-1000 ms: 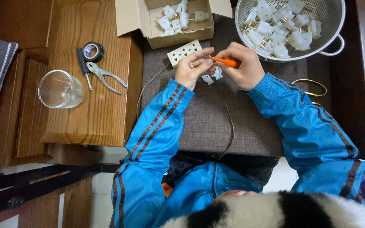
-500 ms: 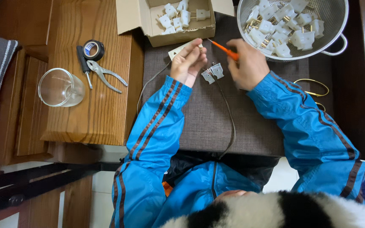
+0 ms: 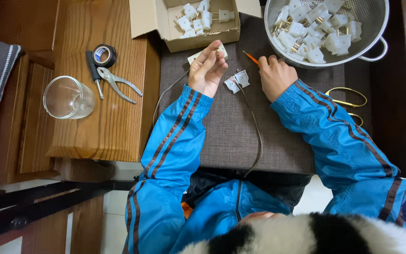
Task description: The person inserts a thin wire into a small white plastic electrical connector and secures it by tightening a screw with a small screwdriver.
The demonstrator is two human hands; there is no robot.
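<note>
Fingers point(image 3: 211, 54) of the left hand point(image 3: 206, 70) are pinched on a small screw point(image 3: 217, 53), raised for fitting, while an orange screwdriver point(image 3: 251, 58) is gripped by the right hand point(image 3: 275, 75).

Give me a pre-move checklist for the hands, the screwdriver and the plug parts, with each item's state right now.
1. Left hand has a small part pinched at its fingertips: ok, though what the part is cannot be told.
2. Right hand holds the orange screwdriver: ok, tip points up and left.
3. Open plug halves lie on the grey pad between the hands, free of both: ok.
4. Cord runs from the plug halves down toward the body, unsnagged: ok.
5. Screw seated in the plug: cannot tell, too small.
6. Cardboard box and metal colander of white plugs close by: ok.
</note>
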